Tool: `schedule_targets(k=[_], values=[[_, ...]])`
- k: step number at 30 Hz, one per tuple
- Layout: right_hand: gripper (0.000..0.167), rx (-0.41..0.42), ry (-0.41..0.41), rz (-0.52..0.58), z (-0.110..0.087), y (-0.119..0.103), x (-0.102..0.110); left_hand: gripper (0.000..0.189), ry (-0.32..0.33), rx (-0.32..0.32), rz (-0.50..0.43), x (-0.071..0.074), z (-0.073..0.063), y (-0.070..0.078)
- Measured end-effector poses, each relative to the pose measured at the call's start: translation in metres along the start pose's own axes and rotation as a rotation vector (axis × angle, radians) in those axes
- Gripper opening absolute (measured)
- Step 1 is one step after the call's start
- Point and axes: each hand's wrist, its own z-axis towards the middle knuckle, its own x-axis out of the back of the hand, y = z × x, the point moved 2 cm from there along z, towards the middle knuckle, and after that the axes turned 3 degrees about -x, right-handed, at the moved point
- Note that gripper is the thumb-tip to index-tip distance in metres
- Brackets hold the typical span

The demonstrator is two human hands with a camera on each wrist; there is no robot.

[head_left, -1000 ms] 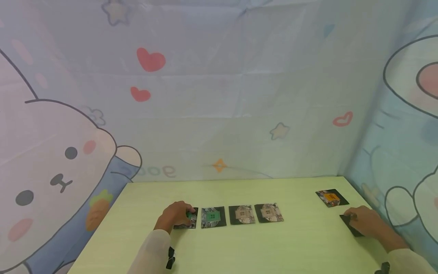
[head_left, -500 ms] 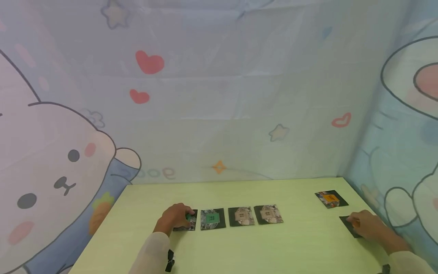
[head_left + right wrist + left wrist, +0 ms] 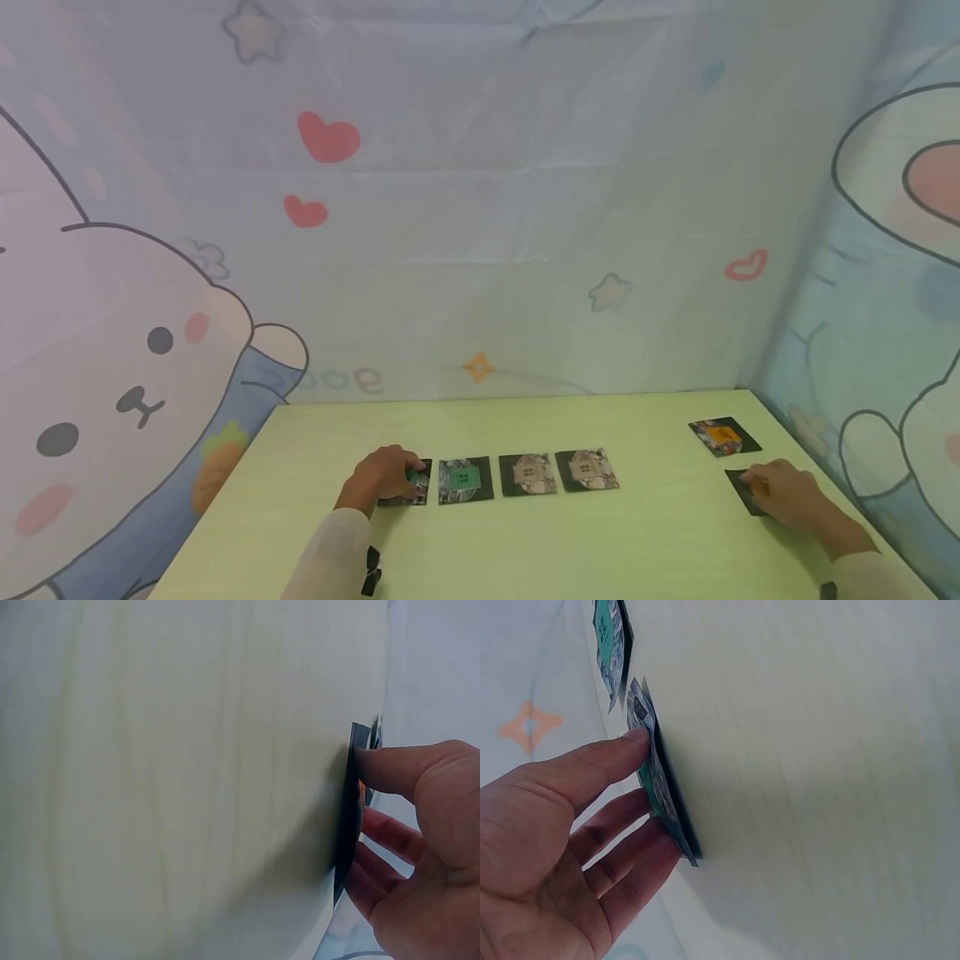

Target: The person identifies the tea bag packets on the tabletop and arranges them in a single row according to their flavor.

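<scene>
Near the left of a row of flat square packets, my left hand (image 3: 381, 477) holds a green-labelled packet (image 3: 660, 776) lying on the table, thumb on one side and fingertips on the other. Beside it lie another green-labelled packet (image 3: 465, 481) and two beige-labelled ones, the nearer (image 3: 528, 475) and the farther (image 3: 587, 471). Over at the right, my right hand (image 3: 787, 497) grips a dark packet (image 3: 349, 817) between thumb and fingers. A bit of orange shows on it, and the hand hides most of its face. A shadow falls beneath its edge.
Behind the right hand lies an orange-labelled packet (image 3: 724, 437), close to the table's right edge. The pale yellow table (image 3: 555, 550) meets a printed cloth backdrop (image 3: 480, 208) at the back and on both sides.
My right hand has shifted slightly left, and the packet in it has moved left too. The left hand and the row of packets stay in place.
</scene>
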Motion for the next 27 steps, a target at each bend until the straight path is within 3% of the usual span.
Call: schedule_targets(k=[19, 27], values=[[0.032, 0.031, -0.013, 0.047, 0.012, -0.044, -0.007, 0.039, 0.004, 0.004, -0.013, 0.002, -0.003, 0.003], [0.031, 0.086, -0.014, 0.088, 0.020, -0.068, -0.013, 0.039, 0.003, -0.006, -0.013, 0.001, -0.002, 0.002]])
